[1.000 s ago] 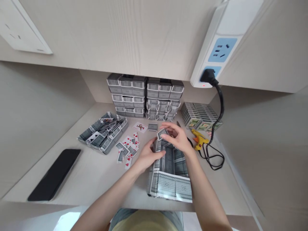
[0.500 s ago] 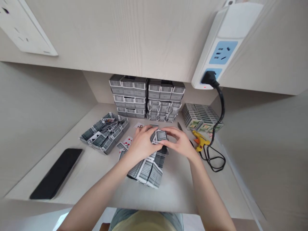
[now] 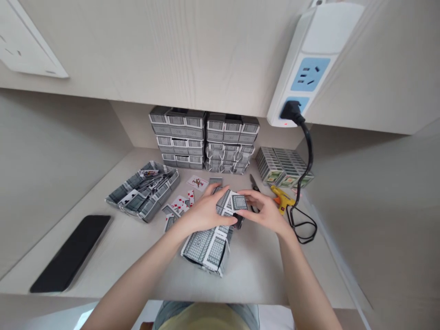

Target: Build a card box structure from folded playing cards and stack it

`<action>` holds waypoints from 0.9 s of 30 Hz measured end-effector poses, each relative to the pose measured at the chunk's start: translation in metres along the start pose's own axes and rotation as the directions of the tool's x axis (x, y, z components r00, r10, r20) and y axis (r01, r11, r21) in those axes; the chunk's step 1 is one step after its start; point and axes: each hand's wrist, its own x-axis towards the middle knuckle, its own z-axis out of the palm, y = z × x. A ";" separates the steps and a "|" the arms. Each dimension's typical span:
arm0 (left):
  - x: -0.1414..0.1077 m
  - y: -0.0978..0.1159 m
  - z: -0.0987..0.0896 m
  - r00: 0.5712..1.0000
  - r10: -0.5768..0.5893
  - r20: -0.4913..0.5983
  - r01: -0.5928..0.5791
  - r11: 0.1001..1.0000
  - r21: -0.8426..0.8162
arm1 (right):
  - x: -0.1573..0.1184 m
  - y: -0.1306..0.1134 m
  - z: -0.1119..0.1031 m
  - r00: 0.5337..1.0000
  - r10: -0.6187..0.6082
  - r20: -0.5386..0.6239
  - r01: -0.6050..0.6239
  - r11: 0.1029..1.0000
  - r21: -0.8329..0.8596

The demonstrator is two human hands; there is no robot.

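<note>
A box built from grey-backed playing cards (image 3: 205, 245) lies slantwise on the desk in front of me. My left hand (image 3: 206, 211) grips its far part, fingers over the far side and thumb on the near side. At the right of that part, my right hand (image 3: 263, 211) has thumb and fingers around a folded playing card (image 3: 239, 201) on the box. A dark gap shows just below the folded card. Beside my left hand lie loose playing cards (image 3: 180, 205), some face up. A joker card (image 3: 197, 182) rests farther back.
Stacked card boxes (image 3: 178, 133) stand at the back. A card tray (image 3: 144, 213) with cut cards and a black phone (image 3: 74, 252) lie left. Rightward are scissors (image 3: 253, 182), a yellow glue gun (image 3: 283, 200), card packs (image 3: 283, 167) and a cable from the power strip (image 3: 309, 68).
The box's near end has tilted and its open-looking flaps now sit flatter. Both hands have shifted slightly, with the right thumb and fingers still at the folded card. The view has moved a little.
</note>
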 end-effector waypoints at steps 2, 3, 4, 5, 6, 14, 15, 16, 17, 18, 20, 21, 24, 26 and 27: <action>-0.001 0.001 0.002 1.000 -0.015 -0.008 0.015 1.000 -0.009 | -0.002 0.000 0.000 1.000 -0.005 -0.012 0.004 0.999 -0.037; -0.001 0.001 0.002 1.000 -0.024 -0.009 0.024 1.000 -0.013 | -0.003 0.000 0.001 1.000 -0.011 -0.018 0.009 0.998 -0.065; -0.001 0.001 0.002 0.999 -0.031 -0.010 0.031 0.999 -0.017 | -0.003 -0.001 0.001 1.000 -0.017 -0.025 0.015 0.995 -0.097; -0.002 0.001 0.002 0.999 -0.038 -0.010 0.037 0.999 -0.020 | -0.004 -0.001 0.001 0.999 -0.023 -0.031 0.019 0.991 -0.131; -0.002 0.000 0.002 0.999 -0.044 -0.010 0.044 0.999 -0.021 | -0.004 -0.002 0.001 0.999 -0.029 -0.037 0.023 0.986 -0.163; -0.003 -0.002 0.004 0.996 -0.080 -0.029 0.079 0.997 -0.021 | -0.008 -0.008 0.002 0.996 -0.062 -0.068 0.039 0.951 -0.306; -0.003 -0.002 0.005 0.996 -0.082 -0.034 0.081 0.996 -0.022 | -0.009 -0.008 0.002 0.996 -0.063 -0.070 0.037 0.947 -0.321; -0.003 -0.003 0.005 0.996 -0.085 -0.037 0.084 0.996 -0.025 | -0.010 -0.009 0.001 0.996 -0.061 -0.070 0.034 0.942 -0.335; -0.002 -0.003 0.005 0.995 -0.089 -0.041 0.088 0.996 -0.028 | -0.010 -0.010 0.001 0.996 -0.054 -0.069 0.027 0.937 -0.350; -0.002 -0.004 0.005 0.995 -0.092 -0.045 0.090 0.995 -0.031 | -0.011 -0.011 0.001 0.997 -0.045 -0.069 0.016 0.931 -0.365; -0.002 -0.004 0.005 0.994 -0.095 -0.047 0.094 0.995 -0.032 | -0.010 -0.013 0.001 0.997 -0.023 -0.075 -0.008 0.918 -0.397; -0.002 -0.005 0.005 0.995 -0.094 -0.045 0.093 0.995 -0.030 | -0.009 -0.015 0.001 0.997 -0.018 -0.076 -0.015 0.911 -0.413; -0.003 -0.004 0.007 0.996 -0.085 -0.040 0.084 0.996 -0.025 | -0.004 -0.024 0.001 0.998 -0.030 -0.049 0.005 0.893 -0.451; -0.003 -0.003 0.008 0.996 -0.077 -0.040 0.076 0.997 -0.026 | 0.000 -0.029 0.001 0.999 -0.044 -0.020 0.030 0.886 -0.463; -0.003 -0.002 0.008 0.997 -0.072 -0.042 0.071 0.997 -0.026 | 0.002 -0.031 0.002 0.999 -0.043 -0.010 0.034 0.883 -0.469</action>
